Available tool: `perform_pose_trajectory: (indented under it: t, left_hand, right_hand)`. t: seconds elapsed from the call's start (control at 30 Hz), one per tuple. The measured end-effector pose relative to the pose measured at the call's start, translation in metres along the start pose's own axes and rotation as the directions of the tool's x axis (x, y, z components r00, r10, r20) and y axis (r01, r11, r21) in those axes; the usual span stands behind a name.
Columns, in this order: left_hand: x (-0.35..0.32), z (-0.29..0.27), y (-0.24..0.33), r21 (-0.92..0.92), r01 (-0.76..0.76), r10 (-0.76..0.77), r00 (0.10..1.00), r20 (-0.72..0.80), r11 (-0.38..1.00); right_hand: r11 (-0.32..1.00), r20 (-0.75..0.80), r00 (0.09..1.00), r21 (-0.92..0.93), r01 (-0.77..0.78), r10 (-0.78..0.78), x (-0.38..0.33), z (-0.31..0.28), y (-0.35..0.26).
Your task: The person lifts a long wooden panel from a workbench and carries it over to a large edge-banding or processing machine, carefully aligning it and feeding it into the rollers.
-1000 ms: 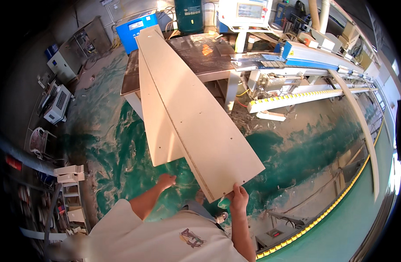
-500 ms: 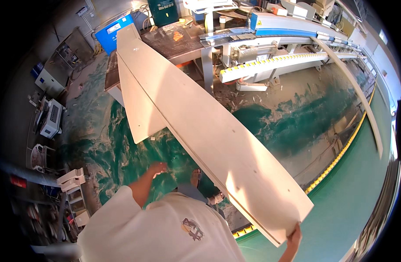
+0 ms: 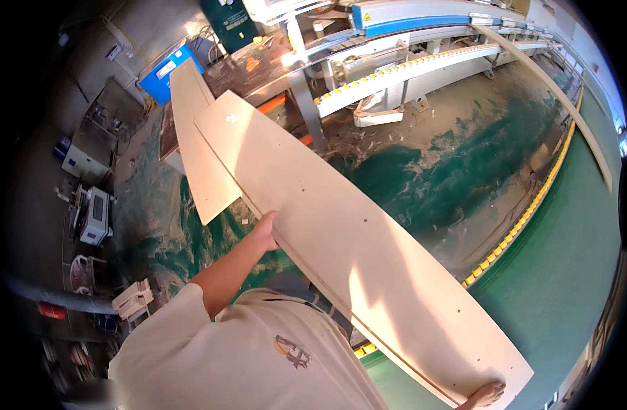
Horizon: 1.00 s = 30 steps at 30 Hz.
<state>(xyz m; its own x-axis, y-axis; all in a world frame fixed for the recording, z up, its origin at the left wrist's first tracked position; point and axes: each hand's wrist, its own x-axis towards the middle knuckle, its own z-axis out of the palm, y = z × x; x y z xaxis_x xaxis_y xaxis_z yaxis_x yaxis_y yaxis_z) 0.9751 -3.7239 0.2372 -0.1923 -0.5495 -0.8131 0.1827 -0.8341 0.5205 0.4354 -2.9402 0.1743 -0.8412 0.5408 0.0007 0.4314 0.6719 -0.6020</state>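
A long pale wooden panel [image 3: 368, 232], with several small dark holes and a groove along its near edge, slants across the view from upper left to lower right. My left hand [image 3: 264, 232] grips its near edge around the middle, fingers partly hidden beneath. At the lower right end, my right hand [image 3: 489, 393] holds the panel, its curled fingers showing on the top face. Under the panel's far end lies a second pale board [image 3: 200, 171], resting on a brown worktable [image 3: 265, 89].
A machine with a blue-and-white beam [image 3: 423, 24] and a yellow roller rail [image 3: 402, 72] stands at the back. A long wood strip [image 3: 552, 85] spans the right side, above a green surface [image 3: 552, 273] edged with yellow rollers. Wood scraps litter the green-stained floor [image 3: 423, 184].
My left hand has come from free air onto the panel's near edge. The panel has slid toward the lower right, baring more of the board beneath. My right hand moved down with it.
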Motion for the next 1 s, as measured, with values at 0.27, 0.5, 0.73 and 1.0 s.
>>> perform_pose_trajectory:
  t: [0.27,0.5,0.73,1.0]
  left_hand:
    - [-0.001,0.079,-0.009,0.160,0.032,-0.034,0.999,0.012,0.987]
    - [0.036,0.146,0.011,0.315,-0.074,0.054,0.996,0.073,0.946]
    - [0.065,0.197,0.022,0.309,-0.029,-0.002,0.995,0.101,0.951]
    - [0.105,0.211,0.055,0.518,0.016,-0.184,0.944,0.275,0.855]
  right_hand:
    - [0.995,-0.139,0.990,-0.101,-0.024,0.010,-0.020,-0.009,0.050]
    - [0.982,-0.267,0.963,-0.171,-0.085,0.037,-0.046,-0.021,0.074]
    - [0.987,-0.339,0.940,-0.160,-0.019,-0.037,-0.051,-0.012,0.041]
    - [0.706,0.039,0.708,0.121,0.697,-0.705,-0.182,0.246,-0.355]
